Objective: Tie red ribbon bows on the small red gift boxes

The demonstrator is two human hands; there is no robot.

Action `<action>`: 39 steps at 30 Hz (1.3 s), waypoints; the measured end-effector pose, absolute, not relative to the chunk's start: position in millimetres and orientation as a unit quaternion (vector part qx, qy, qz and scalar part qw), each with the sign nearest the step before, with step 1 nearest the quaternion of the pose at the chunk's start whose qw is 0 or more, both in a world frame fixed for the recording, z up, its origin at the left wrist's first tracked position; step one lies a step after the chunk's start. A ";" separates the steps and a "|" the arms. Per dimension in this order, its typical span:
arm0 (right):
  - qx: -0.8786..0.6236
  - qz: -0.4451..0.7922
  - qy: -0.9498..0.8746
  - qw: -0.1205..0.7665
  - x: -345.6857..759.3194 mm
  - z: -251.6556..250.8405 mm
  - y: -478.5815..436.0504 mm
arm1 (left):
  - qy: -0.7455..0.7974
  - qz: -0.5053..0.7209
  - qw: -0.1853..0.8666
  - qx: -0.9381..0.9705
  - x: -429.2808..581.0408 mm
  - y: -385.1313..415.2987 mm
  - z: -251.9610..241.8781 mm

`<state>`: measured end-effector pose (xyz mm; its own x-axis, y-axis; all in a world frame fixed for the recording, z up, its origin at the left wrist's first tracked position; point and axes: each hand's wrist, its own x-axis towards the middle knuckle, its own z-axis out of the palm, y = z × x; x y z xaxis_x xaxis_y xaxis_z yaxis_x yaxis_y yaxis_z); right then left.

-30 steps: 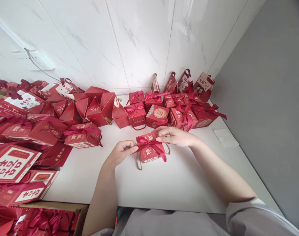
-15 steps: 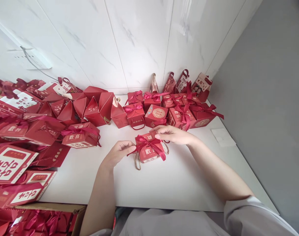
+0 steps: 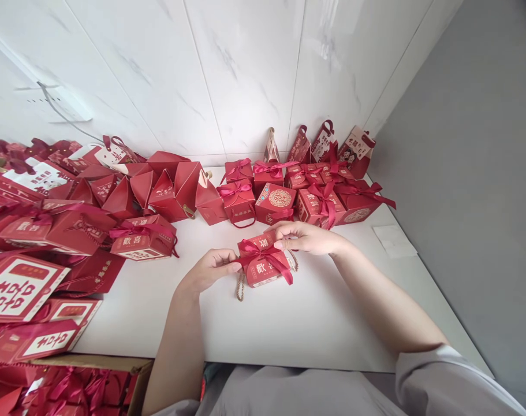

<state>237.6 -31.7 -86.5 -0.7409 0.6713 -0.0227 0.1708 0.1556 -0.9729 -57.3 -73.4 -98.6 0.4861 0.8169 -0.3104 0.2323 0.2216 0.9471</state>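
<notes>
A red gift box [image 3: 260, 270] with white characters lies on the white table in front of me, tied with a dark pink ribbon [image 3: 263, 253] in a bow. Twisted gold cord handles [image 3: 240, 287] stick out at its left and right ends. My left hand [image 3: 211, 268] pinches the ribbon at the box's left side between thumb and fingers. At the upper right edge of the box, my right hand [image 3: 303, 237] has its thumb and curled fingers closed on the bow's right part; the fingertips partly hide the ribbon there.
Several tied red boxes [image 3: 276, 199] stand in rows behind my hands, with small bags [image 3: 323, 144] against the tiled wall. Many more boxes [image 3: 24, 289] crowd the left. A cardboard carton [image 3: 141, 381] with red boxes is at lower left. A white paper [image 3: 394, 241] lies on the right.
My left fingers have shifted slightly right, closer to the bow, still pinching the ribbon. My right hand and the box have hardly moved.
</notes>
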 end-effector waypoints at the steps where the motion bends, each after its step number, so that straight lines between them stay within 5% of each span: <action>1: -0.288 0.589 -0.724 0.215 237.6 -87.1 -31.4 | 0.454 0.227 0.636 0.581 -57.6 -73.5 -98.1; 20: -0.336 0.599 -0.701 0.193 240.3 -78.0 -33.4 | 0.426 0.208 0.625 0.620 -57.3 -68.3 -106.8; 28: -0.367 0.567 -0.689 0.262 233.9 -77.7 -36.0 | 0.415 0.195 0.634 0.623 -61.3 -66.9 -105.6; 35: -0.378 0.571 -0.684 0.253 234.3 -78.0 -36.6 | 0.428 -0.014 0.623 0.654 -93.0 -73.8 -89.8; 39: -0.392 0.495 -0.714 0.303 237.1 -69.9 -41.8 | 0.534 0.085 0.521 0.660 -96.0 -77.9 -75.9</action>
